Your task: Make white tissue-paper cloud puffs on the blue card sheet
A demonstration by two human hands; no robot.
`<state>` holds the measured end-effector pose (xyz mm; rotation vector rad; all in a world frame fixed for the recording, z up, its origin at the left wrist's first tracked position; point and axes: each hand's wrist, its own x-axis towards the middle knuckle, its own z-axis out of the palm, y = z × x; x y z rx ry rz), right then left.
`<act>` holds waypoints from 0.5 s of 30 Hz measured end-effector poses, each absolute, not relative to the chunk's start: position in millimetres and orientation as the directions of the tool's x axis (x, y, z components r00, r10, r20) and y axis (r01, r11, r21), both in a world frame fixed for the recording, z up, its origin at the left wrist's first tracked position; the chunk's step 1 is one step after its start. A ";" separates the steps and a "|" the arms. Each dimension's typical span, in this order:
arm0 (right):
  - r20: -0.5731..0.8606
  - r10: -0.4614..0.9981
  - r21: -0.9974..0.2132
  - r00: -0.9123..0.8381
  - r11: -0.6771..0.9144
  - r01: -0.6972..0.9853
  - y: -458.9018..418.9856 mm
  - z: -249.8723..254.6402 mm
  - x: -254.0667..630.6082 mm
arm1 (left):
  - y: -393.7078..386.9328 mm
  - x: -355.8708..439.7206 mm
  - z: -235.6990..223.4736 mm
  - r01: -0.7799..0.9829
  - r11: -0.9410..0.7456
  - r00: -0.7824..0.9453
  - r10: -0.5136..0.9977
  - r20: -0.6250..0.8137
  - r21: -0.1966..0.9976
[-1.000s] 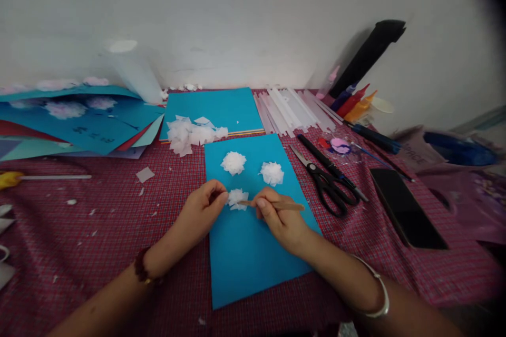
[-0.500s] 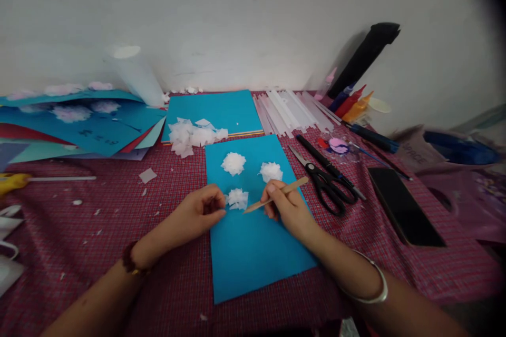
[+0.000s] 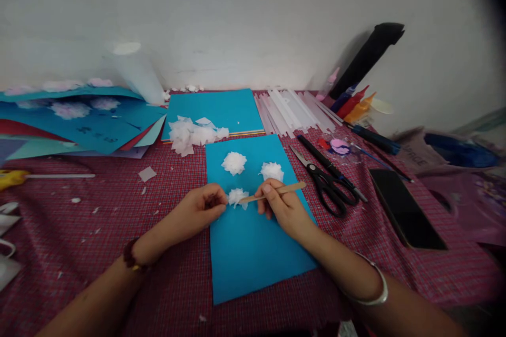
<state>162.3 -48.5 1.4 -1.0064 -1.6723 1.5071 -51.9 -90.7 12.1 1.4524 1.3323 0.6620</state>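
A blue sheet of paper (image 3: 256, 258) lies before me with three white tissue-paper puffs on it. My right hand (image 3: 282, 205) grips a flat wooden stick (image 3: 290, 188); its pointed tip touches the nearest puff (image 3: 237, 196). At that puff's left edge is my left hand (image 3: 205, 205), thumb and forefinger close together; whatever lies between them is too small to make out. Farther up the sheet sit a round puff (image 3: 234, 162) and, partly behind my right hand, another puff (image 3: 272, 170).
Loose white tissue squares (image 3: 192, 134) lie on a blue paper stack (image 3: 213, 105). Right of the sheet are black-handled scissors (image 3: 330, 189), a black pen (image 3: 320, 155) and a phone (image 3: 407, 208). Glue sticks (image 3: 292, 110) lie behind, a yellow-handled screwdriver (image 3: 13, 179) at far left.
The wooden stick's tip came off the nearest puff, dropping to its lower right, and now touches it again. My left fingers loosened a little, then drew back together at the puff's edge.
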 end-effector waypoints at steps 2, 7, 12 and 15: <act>-0.022 0.875 -0.991 -0.483 0.045 0.126 -48.5 1.9 162.1 | -90.6 -57.9 19.1 0.401 0.116 0.215 0.952 -0.217 0.909; -0.033 0.888 -0.985 -0.459 0.049 0.165 -50.1 4.4 162.6 | -90.0 -126.2 47.3 0.463 0.114 -0.357 0.932 0.067 0.879; -0.048 0.896 -0.986 -0.442 0.029 0.165 -46.2 -0.5 166.6 | -100.9 -216.0 50.5 0.618 0.315 -0.582 0.799 0.150 0.720; -0.079 0.900 -0.984 -0.428 -0.001 0.179 -46.2 -0.4 169.3 | -102.4 -227.6 35.8 0.673 0.356 -0.512 0.857 0.061 0.649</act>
